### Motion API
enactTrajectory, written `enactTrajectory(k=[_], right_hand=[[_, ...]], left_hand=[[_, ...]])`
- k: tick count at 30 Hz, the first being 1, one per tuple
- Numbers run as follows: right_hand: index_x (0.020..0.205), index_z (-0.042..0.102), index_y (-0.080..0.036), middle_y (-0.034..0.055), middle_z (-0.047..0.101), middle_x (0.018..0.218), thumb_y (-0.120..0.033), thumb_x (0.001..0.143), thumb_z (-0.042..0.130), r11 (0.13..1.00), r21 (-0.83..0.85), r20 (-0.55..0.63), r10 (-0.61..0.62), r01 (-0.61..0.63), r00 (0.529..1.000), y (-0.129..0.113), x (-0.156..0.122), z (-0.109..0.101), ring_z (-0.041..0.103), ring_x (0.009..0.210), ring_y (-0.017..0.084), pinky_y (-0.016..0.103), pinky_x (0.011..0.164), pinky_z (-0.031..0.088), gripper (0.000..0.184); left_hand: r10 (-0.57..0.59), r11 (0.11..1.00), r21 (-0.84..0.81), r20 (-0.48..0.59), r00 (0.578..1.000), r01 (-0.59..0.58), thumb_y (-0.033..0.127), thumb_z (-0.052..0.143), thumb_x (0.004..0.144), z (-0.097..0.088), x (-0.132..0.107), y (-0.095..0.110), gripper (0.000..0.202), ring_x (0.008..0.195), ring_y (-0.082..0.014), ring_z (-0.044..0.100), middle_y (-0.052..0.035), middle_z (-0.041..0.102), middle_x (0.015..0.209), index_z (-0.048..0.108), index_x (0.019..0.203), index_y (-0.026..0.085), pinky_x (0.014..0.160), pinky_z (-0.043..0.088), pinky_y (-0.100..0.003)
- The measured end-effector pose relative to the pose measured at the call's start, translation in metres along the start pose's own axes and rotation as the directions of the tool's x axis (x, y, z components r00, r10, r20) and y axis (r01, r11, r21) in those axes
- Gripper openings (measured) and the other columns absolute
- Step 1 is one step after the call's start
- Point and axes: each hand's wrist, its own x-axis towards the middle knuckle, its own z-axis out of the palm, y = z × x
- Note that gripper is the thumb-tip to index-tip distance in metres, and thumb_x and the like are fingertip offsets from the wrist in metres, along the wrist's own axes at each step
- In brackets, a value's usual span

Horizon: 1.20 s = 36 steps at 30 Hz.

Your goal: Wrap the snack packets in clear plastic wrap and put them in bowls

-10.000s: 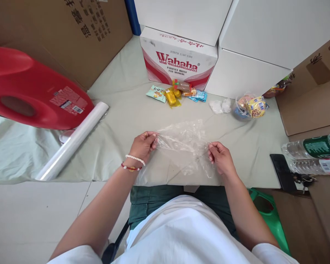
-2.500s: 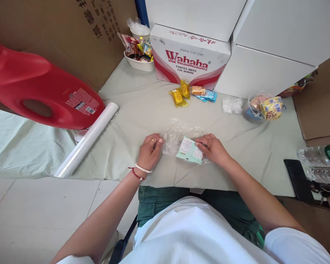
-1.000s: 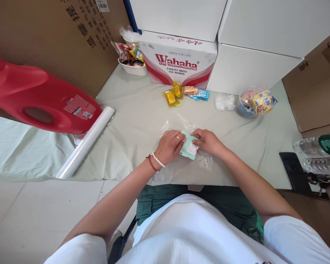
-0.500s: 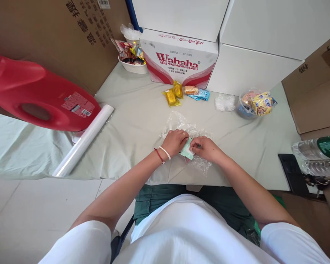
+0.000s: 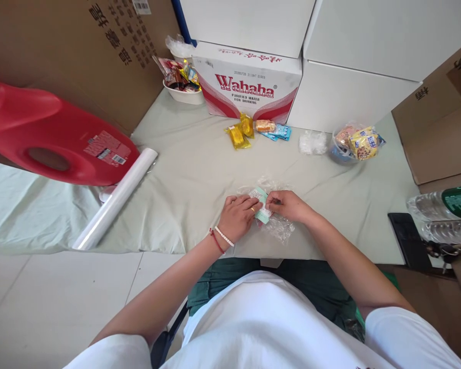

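Observation:
A small pale-green snack packet [image 5: 259,201] lies on a sheet of clear plastic wrap [image 5: 279,227] on the grey-green cloth [image 5: 192,169], near its front edge. My left hand [image 5: 238,217] presses on the packet's left side, with beaded bracelets on the wrist. My right hand [image 5: 288,205] pinches the wrap and the packet from the right. Both hands touch the packet, and the wrap is bunched around it.
A roll of plastic wrap [image 5: 115,199] lies left, beside a big red jug [image 5: 49,134]. Yellow, orange and blue snack packets [image 5: 253,130] sit before the Wahaha box [image 5: 249,82]. A bowl of snacks [image 5: 182,82], a wrapped bowl [image 5: 355,143], water bottles [image 5: 445,210] and a phone [image 5: 407,241] stand around.
Ten seconds ago both hands held only the spread wrap. The green packet has since been laid on it, and the wrap has been gathered closer around the packet in the last second.

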Motion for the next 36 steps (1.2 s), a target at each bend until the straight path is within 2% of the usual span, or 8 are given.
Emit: enactTrajectory(k=[7,9,13,16,21,27,33,36], right_hand=[[0.132,0.067,-0.018,0.0152,0.069,0.122,-0.045,0.085,0.076,0.874,-0.453,-0.440,-0.051,-0.173,0.896,0.005,0.023,-0.026,0.053,0.122,0.033,0.042,0.100,0.045,0.055],[0.134,0.066,-0.016,0.0144,0.070,0.115,-0.049,0.080,0.080,0.863,-0.463,-0.395,0.006,-0.204,0.919,0.007,0.032,-0.028,0.053,0.120,0.033,0.040,0.098,0.046,0.065],[0.103,0.075,-0.017,0.0032,0.068,0.083,-0.037,0.088,0.068,0.921,-0.357,-0.259,0.063,-0.156,0.964,0.005,0.041,-0.032,0.060,0.087,0.020,0.028,0.076,0.044,0.026],[0.093,0.076,-0.017,0.0009,0.065,0.080,-0.036,0.093,0.060,0.943,-0.323,-0.233,0.003,-0.081,0.973,-0.007,0.035,-0.035,0.057,0.074,0.016,0.026,0.069,0.041,0.024],[0.107,0.078,-0.021,0.0077,0.072,0.098,-0.032,0.104,0.046,0.846,-0.532,-0.173,-0.139,0.026,0.975,-0.041,0.000,-0.013,0.066,0.090,0.021,0.030,0.080,0.045,0.034],[0.153,0.054,-0.024,0.0147,0.067,0.139,-0.026,0.109,0.032,0.690,-0.718,-0.113,0.011,-0.089,0.994,-0.063,-0.028,0.060,0.071,0.105,0.027,0.034,0.079,0.051,0.049],[0.169,0.026,-0.024,0.0177,0.065,0.134,-0.021,0.109,0.029,0.642,-0.763,-0.059,0.049,-0.077,0.997,-0.050,-0.029,0.088,0.068,0.108,0.029,0.037,0.078,0.054,0.061],[0.169,0.029,-0.031,0.0141,0.066,0.126,-0.014,0.105,0.033,0.626,-0.778,-0.016,0.048,-0.042,0.999,-0.045,-0.030,0.088,0.066,0.108,0.027,0.034,0.079,0.053,0.066]], left_hand=[[-0.173,0.984,-0.033,0.096,0.980,0.177,0.022,0.052,0.102,-0.003,0.005,0.006,0.037,0.132,-0.0295,0.059,-0.0072,0.072,0.140,0.070,0.133,0.033,0.106,0.032,-0.056],[-0.196,0.978,-0.045,0.104,0.975,0.202,0.023,0.051,0.103,-0.005,0.007,0.007,0.038,0.133,-0.0297,0.058,-0.0078,0.072,0.140,0.068,0.135,0.033,0.108,0.029,-0.058],[-0.201,0.976,-0.054,0.140,0.970,0.210,0.025,0.051,0.103,-0.007,0.010,0.006,0.035,0.133,-0.0319,0.055,-0.0067,0.073,0.138,0.071,0.130,0.035,0.107,0.029,-0.060],[-0.211,0.976,-0.028,0.140,0.967,0.217,0.024,0.055,0.101,-0.008,0.011,0.004,0.034,0.135,-0.0340,0.051,-0.0067,0.070,0.141,0.074,0.127,0.036,0.105,0.031,-0.059],[-0.254,0.967,0.023,0.097,0.962,0.253,0.026,0.061,0.098,-0.008,0.006,0.008,0.030,0.130,-0.0353,0.049,-0.0104,0.065,0.141,0.077,0.121,0.036,0.098,0.036,-0.055],[-0.329,0.944,0.062,0.099,0.939,0.324,0.029,0.056,0.100,-0.002,-0.003,0.014,0.023,0.109,-0.0323,0.056,-0.0148,0.068,0.120,0.079,0.094,0.025,0.086,0.043,-0.051],[-0.379,0.835,-0.418,0.034,0.925,0.358,0.020,0.059,0.089,0.008,-0.016,-0.014,0.026,0.101,-0.0223,0.064,-0.0088,0.064,0.115,0.074,0.109,0.024,0.087,0.055,-0.040],[-0.563,0.713,-0.557,-0.092,0.821,0.426,0.022,0.062,0.086,0.009,-0.018,-0.040,0.038,0.097,-0.0195,0.065,-0.0082,0.061,0.122,0.069,0.123,0.026,0.081,0.059,-0.036]])
